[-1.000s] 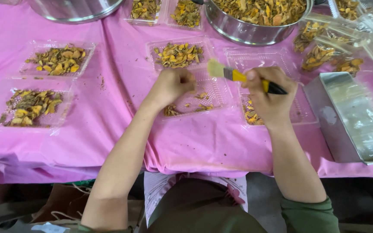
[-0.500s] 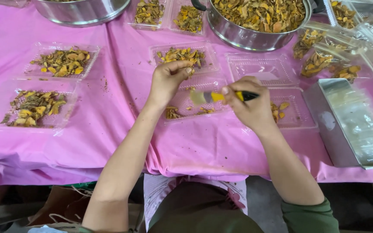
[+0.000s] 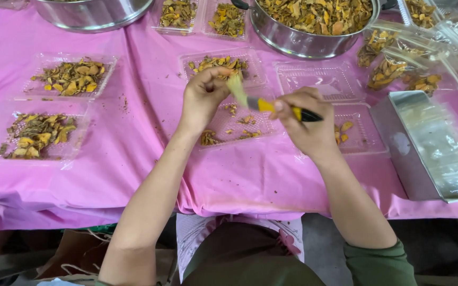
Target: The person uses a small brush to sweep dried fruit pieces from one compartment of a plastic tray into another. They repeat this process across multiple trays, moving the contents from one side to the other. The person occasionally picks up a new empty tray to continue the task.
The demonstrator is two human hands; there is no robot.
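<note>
Right hand (image 3: 304,123) grips a yellow-handled bristle brush (image 3: 263,103), brushing at the closed left hand (image 3: 203,95) above a clear plastic tray (image 3: 234,124); a steel bowl of dried slices (image 3: 314,24) sits beyond the tray.

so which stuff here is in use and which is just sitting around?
In use:
- right hand holding a small brush
- left hand pinching a piece at the bristles
- clear tray under both hands

Lying about:
- filled trays at left
- steel pot of dried pieces
- metal box
- empty tray
</note>
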